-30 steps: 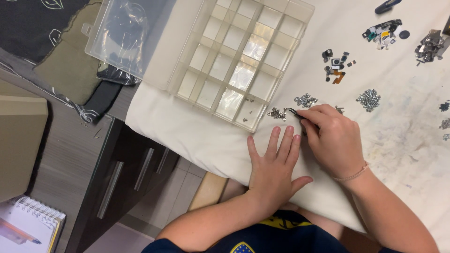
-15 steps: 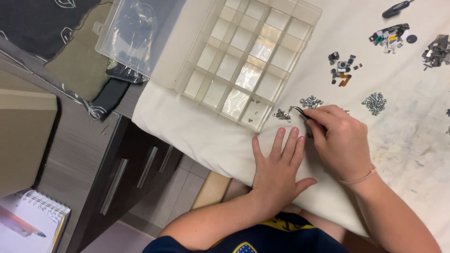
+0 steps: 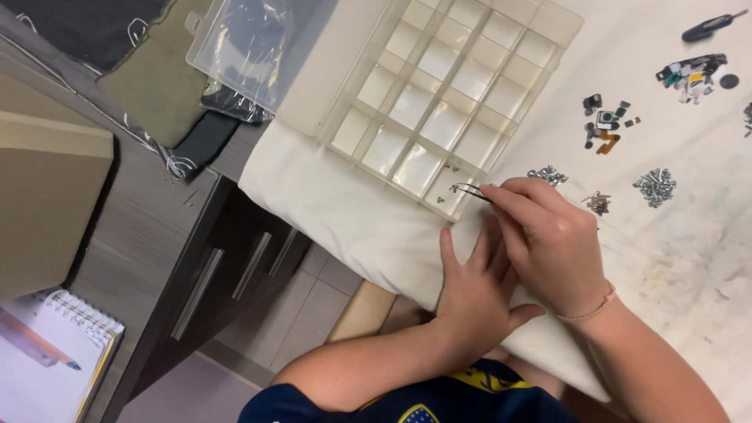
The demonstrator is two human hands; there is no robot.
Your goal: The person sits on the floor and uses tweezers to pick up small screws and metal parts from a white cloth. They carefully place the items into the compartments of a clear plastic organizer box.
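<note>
Right hand (image 3: pixel 552 247) grip pinching tweezers (image 3: pixel 468 190) over organizer box (image 3: pixel 446 94) | left hand (image 3: pixel 474 290) flat on cloth (image 3: pixel 345 211) | screws (image 3: pixel 655 186) nearby

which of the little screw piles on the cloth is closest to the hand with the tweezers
The pile just above the right hand, beside the organizer box. The brownish pile lies slightly farther right, and the big silver one is farthest.

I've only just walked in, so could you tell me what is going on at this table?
A person sits at a table covered with a white cloth. Their right hand holds tweezers whose tips reach over a corner compartment of a clear divided organiser box, where a few tiny screws lie. Their left hand rests flat on the cloth. Small piles of screws and little electronic parts lie on the cloth further off.
</note>
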